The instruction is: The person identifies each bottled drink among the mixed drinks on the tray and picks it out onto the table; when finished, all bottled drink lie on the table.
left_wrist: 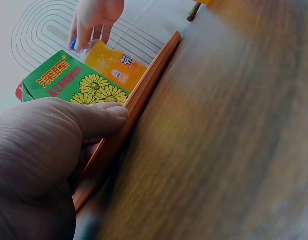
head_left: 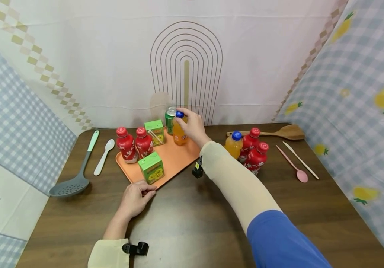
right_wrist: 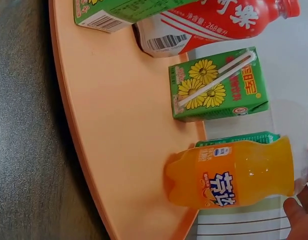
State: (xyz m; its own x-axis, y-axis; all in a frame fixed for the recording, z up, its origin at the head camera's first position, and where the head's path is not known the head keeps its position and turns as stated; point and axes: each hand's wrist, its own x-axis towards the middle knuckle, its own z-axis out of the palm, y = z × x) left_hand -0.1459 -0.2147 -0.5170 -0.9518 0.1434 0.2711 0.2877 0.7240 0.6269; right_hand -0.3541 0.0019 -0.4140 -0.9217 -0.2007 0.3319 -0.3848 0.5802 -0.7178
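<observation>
An orange tray [head_left: 175, 160] carries drinks. My left hand [head_left: 136, 198] pinches the tray's near rim, its thumb [left_wrist: 111, 114] lying along the edge in the left wrist view. Close to that thumb stands a green juice box [head_left: 151, 168]. At the tray's back, my right hand [head_left: 193, 124] holds an orange soda bottle [right_wrist: 229, 175] at its blue cap and neck; the bottle stands upright. Behind this bottle is a green can [head_left: 169, 121], partly hidden. Another green juice box [right_wrist: 219, 85], with a straw, and two red bottles [head_left: 126, 146], [head_left: 144, 143] fill the tray's left part.
Right of the tray stand another orange soda bottle [head_left: 233, 146] and two red bottles [head_left: 250, 140], [head_left: 256, 158]. Farther right lie a wooden spatula [head_left: 289, 132], a pink spoon [head_left: 301, 175] and a pale stick [head_left: 300, 160]. A grey skimmer [head_left: 73, 185] and white spoon [head_left: 104, 158] lie left.
</observation>
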